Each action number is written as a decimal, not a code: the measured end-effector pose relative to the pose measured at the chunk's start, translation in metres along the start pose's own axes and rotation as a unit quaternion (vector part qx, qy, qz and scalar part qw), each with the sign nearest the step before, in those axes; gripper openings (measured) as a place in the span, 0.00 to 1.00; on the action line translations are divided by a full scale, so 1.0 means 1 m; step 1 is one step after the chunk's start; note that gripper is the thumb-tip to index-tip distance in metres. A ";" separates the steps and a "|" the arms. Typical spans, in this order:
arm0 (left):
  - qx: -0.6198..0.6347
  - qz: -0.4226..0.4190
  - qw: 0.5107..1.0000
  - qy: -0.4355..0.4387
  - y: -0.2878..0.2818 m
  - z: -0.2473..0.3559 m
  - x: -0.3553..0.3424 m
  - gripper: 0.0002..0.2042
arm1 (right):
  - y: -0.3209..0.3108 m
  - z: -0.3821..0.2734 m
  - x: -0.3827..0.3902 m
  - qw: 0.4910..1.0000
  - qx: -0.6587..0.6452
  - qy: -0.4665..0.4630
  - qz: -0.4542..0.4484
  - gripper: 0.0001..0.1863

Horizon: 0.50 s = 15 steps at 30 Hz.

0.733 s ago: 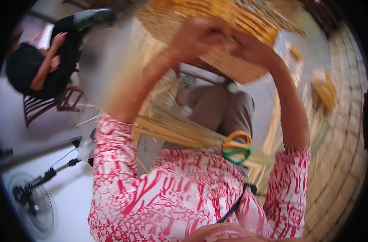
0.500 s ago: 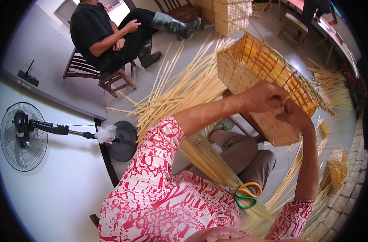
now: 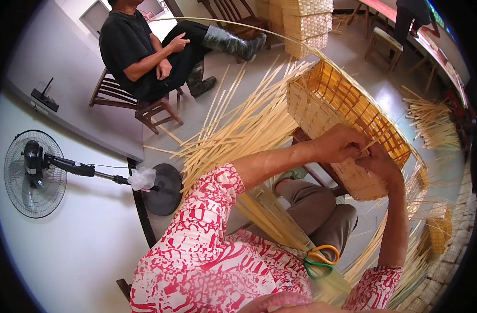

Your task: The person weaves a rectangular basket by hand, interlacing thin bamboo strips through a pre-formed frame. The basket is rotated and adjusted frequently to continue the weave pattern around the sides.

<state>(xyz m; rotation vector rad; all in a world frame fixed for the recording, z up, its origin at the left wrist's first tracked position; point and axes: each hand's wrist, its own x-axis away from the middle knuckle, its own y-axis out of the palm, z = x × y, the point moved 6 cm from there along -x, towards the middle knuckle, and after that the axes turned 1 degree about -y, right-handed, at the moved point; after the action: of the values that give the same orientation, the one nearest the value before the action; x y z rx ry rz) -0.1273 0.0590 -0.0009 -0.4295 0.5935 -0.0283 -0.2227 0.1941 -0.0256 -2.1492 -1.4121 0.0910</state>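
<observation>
A woven bamboo basket (image 3: 322, 107) lies tilted in front of me, its open side facing right and showing a yellow lattice inside. At its near rim my left hand (image 3: 342, 143) is closed, fingers pinched around a narrow bamboo strip (image 3: 373, 142). Close against it, my right hand (image 3: 380, 166) is also closed on the strip, thumb and fingers bent in. The fingertips partly hide the strip and the rim there. From the basket's far corner a long thin strip (image 3: 238, 24) arcs away to the upper left. Scissors (image 3: 322, 255) with orange and green handles rest by my lap.
Loose bamboo strips (image 3: 243, 122) spread over the floor beyond my left arm. A standing fan (image 3: 36, 173) is at the left. A seated person (image 3: 139, 57) in black is at the far left. Stacked baskets (image 3: 305, 26) stand at the back; a small basket (image 3: 439, 229) sits at right.
The whole view has shifted, so the basket and both hands sit slightly lower. A long strip now shows arcing from the basket's far corner. Both hands stay together at the rim.
</observation>
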 end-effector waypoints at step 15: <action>-0.019 -0.056 0.998 -0.014 -0.002 -0.028 -0.010 0.05 | -0.007 -0.014 -0.013 0.997 0.077 -0.024 0.008 0.32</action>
<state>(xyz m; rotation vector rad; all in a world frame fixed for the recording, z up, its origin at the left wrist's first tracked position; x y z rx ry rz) -0.1505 0.0480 -0.0155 -0.4988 0.5423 -0.1182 -0.2293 0.1790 -0.0138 -2.0438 -1.3685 0.2516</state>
